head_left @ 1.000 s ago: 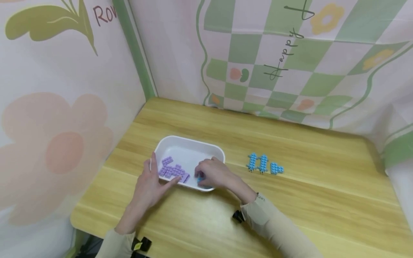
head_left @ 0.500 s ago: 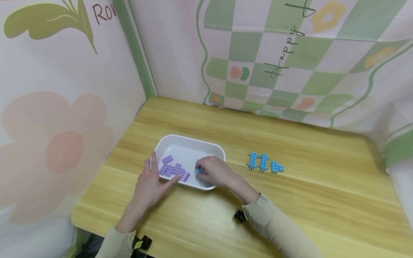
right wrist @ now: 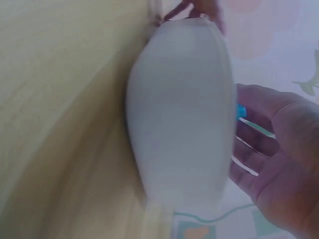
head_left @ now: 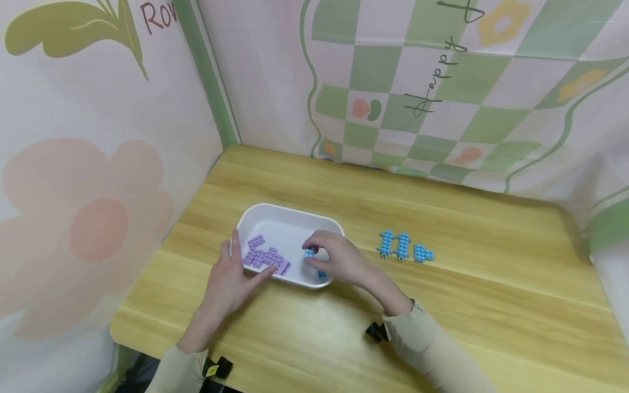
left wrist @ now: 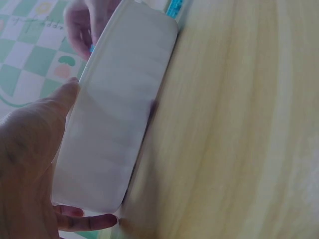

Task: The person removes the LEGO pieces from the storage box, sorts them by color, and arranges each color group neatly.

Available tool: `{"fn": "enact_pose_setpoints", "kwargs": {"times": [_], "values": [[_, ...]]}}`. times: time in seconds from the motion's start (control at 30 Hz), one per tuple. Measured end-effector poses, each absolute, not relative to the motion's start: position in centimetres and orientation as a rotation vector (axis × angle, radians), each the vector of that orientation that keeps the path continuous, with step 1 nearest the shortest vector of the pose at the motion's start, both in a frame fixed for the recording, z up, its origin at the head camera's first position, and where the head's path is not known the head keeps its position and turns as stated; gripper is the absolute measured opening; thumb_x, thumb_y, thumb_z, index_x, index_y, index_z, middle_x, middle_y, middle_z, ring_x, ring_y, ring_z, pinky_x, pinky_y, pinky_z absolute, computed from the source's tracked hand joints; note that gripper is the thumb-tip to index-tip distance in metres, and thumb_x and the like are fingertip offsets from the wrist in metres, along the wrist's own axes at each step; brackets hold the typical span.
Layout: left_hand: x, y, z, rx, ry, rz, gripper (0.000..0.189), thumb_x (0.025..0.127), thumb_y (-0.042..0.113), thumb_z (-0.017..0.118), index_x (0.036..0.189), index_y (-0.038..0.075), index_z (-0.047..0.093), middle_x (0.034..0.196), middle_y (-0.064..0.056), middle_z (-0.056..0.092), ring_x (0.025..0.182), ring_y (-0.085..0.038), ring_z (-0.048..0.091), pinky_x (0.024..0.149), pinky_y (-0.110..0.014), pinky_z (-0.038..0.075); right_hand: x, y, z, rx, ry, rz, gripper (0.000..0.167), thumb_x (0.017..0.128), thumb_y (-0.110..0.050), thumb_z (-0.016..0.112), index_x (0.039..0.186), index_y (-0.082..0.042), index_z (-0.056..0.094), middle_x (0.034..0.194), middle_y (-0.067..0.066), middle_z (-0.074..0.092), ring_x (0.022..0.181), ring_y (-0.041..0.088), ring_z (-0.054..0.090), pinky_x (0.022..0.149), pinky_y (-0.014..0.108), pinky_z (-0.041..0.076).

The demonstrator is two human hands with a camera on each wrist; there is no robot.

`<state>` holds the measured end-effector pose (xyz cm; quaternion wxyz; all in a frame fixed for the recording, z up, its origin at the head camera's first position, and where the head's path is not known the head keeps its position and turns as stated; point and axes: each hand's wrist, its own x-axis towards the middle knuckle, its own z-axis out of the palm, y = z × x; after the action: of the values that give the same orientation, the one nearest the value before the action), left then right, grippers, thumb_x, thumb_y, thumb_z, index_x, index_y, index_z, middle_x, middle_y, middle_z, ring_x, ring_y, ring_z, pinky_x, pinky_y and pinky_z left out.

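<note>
My left hand (head_left: 227, 284) holds the near left corner of a white tray (head_left: 290, 215), thumb over the front rim and fingers along the left end. Over the tray's right part, my right hand (head_left: 341, 261) pinches a small light-blue building brick (head_left: 309, 252) between thumb and fingertips. The right wrist view shows this blue brick (right wrist: 241, 111) just past the rim, partly hidden by the fingers. Below that hand, another blue brick (head_left: 321, 273) lies in the tray. Several purple bricks (head_left: 265, 256) fill its left front part.
Right of the tray, two long blue pieces with side pins (head_left: 386, 243) lie side by side on the wooden table (head_left: 472, 305). Beside them is a small group of studded blue bricks (head_left: 423, 252). Printed curtains (head_left: 373, 71) stand behind the table and on its left.
My right hand has risen a little and shifted right, with the blue brick now showing at its fingertips. Another blue brick has come into sight beneath it. The left hand stays on the tray.
</note>
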<state>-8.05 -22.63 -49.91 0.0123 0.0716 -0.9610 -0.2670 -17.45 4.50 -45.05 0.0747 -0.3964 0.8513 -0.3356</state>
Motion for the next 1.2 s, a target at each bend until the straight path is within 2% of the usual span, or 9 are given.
{"fn": "enact_pose_setpoints", "kwargs": {"times": [0.23,0.5,0.63,0.67,0.77,0.87,0.9,0.93,1.2], "values": [[-8.1,-22.6,-49.8,0.248,-3.001,-0.855,0.134,0.092,0.079,0.071,0.176,0.002,0.001,0.17,-0.035,0.03,0.114,-0.046,0.067,0.098,-0.059,0.063,-16.9,6.8,-44.1,-1.139,2.603,-1.187,0.018,0.101,-0.01,0.079,0.118,-0.007,0.079,0.109,0.004,0.077,0.102,0.019,0.071,0.092,0.042,0.065],[-8.1,-22.5,-49.9,0.247,-2.992,-0.854,0.134,0.092,0.078,0.072,0.176,0.0,0.003,0.17,-0.036,0.03,0.111,-0.046,0.067,0.096,-0.058,0.063,-16.4,11.5,-45.0,-1.056,2.718,-1.331,0.022,0.095,0.005,0.081,0.115,-0.003,0.079,0.11,0.009,0.079,0.098,0.022,0.073,0.089,0.04,0.067],[-8.1,-22.6,-49.9,0.255,-2.993,-0.847,0.133,0.092,0.078,0.072,0.175,-0.001,0.004,0.169,-0.036,0.03,0.105,-0.043,0.066,0.091,-0.056,0.064,-16.1,14.0,-45.4,-1.02,2.801,-1.339,0.025,0.092,0.006,0.082,0.114,-0.005,0.08,0.108,0.008,0.08,0.095,0.017,0.072,0.085,0.04,0.068],[-8.1,-22.6,-49.9,0.257,-2.995,-0.848,0.133,0.092,0.078,0.072,0.176,-0.001,0.003,0.17,-0.036,0.03,0.105,-0.043,0.066,0.091,-0.055,0.064,-16.0,14.6,-45.4,-0.997,2.815,-1.336,0.025,0.092,0.006,0.082,0.115,-0.006,0.08,0.108,0.008,0.08,0.095,0.014,0.071,0.092,0.046,0.067],[-8.1,-22.7,-49.8,0.262,-3.004,-0.854,0.134,0.092,0.079,0.071,0.176,0.0,0.002,0.171,-0.035,0.028,0.107,-0.044,0.066,0.094,-0.056,0.064,-15.7,16.4,-45.3,-0.946,2.859,-1.315,0.027,0.092,0.006,0.083,0.116,-0.004,0.08,0.111,0.008,0.08,0.095,0.006,0.068,0.091,0.044,0.067],[-8.1,-22.7,-49.9,0.267,-3.009,-0.855,0.134,0.092,0.08,0.07,0.176,0.0,0.002,0.171,-0.035,0.027,0.11,-0.045,0.066,0.097,-0.058,0.063,-15.6,18.3,-45.4,-0.897,2.899,-1.297,0.03,0.09,0.008,0.084,0.118,-0.001,0.079,0.112,0.012,0.081,0.096,0.0,0.065,0.094,0.027,0.063],[-8.1,-22.6,-49.8,0.269,-3.009,-0.856,0.134,0.092,0.08,0.07,0.176,0.0,0.002,0.172,-0.035,0.027,0.111,-0.046,0.066,0.097,-0.058,0.063,-15.6,19.0,-45.5,-0.886,2.914,-1.291,0.031,0.089,0.009,0.084,0.118,0.0,0.079,0.112,0.014,0.081,0.096,-0.002,0.064,0.085,0.018,0.06],[-8.1,-22.6,-49.9,0.271,-3.009,-0.856,0.134,0.092,0.08,0.07,0.176,0.0,0.002,0.172,-0.036,0.027,0.112,-0.046,0.066,0.098,-0.059,0.063,-15.6,19.6,-45.6,-0.871,2.925,-1.289,0.031,0.088,0.01,0.084,0.118,0.001,0.078,0.112,0.015,0.081,0.097,-0.004,0.063,0.085,0.015,0.059],[-8.2,-22.7,-49.8,0.276,-3.006,-0.864,0.134,0.092,0.08,0.07,0.176,0.001,0.001,0.173,-0.036,0.025,0.12,-0.051,0.065,0.104,-0.063,0.061,-15.4,24.1,-46.8,-0.725,3.01,-1.256,0.031,0.087,0.011,0.085,0.115,-0.001,0.079,0.109,0.017,0.079,0.097,-0.014,0.058,0.087,0.003,0.05]]}}
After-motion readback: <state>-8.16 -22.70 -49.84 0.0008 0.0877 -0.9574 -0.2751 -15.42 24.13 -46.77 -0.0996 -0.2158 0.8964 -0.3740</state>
